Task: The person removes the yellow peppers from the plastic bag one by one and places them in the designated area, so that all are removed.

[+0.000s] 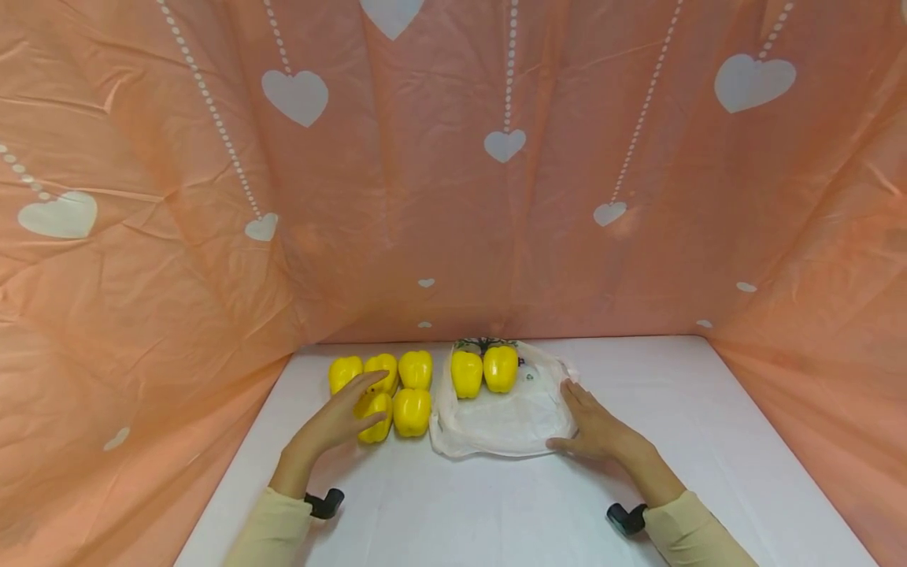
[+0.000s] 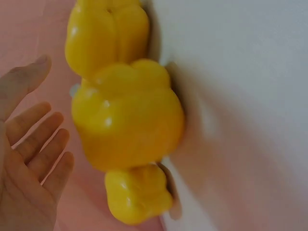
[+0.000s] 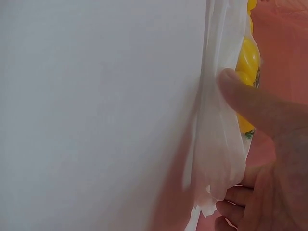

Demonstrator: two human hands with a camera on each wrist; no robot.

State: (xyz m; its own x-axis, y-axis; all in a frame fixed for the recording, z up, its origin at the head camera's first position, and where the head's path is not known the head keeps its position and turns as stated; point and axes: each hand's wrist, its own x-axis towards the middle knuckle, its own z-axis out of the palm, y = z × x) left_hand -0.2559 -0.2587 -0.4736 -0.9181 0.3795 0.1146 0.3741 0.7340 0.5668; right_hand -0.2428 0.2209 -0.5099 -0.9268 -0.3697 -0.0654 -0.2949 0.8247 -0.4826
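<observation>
Two peppers (image 1: 501,369) (yellow) in white bag (image 1: 489,431)

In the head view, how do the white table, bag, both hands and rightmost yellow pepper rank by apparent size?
1. White table
2. Bag
3. Left hand and right hand: too alike to rank
4. Rightmost yellow pepper
</observation>
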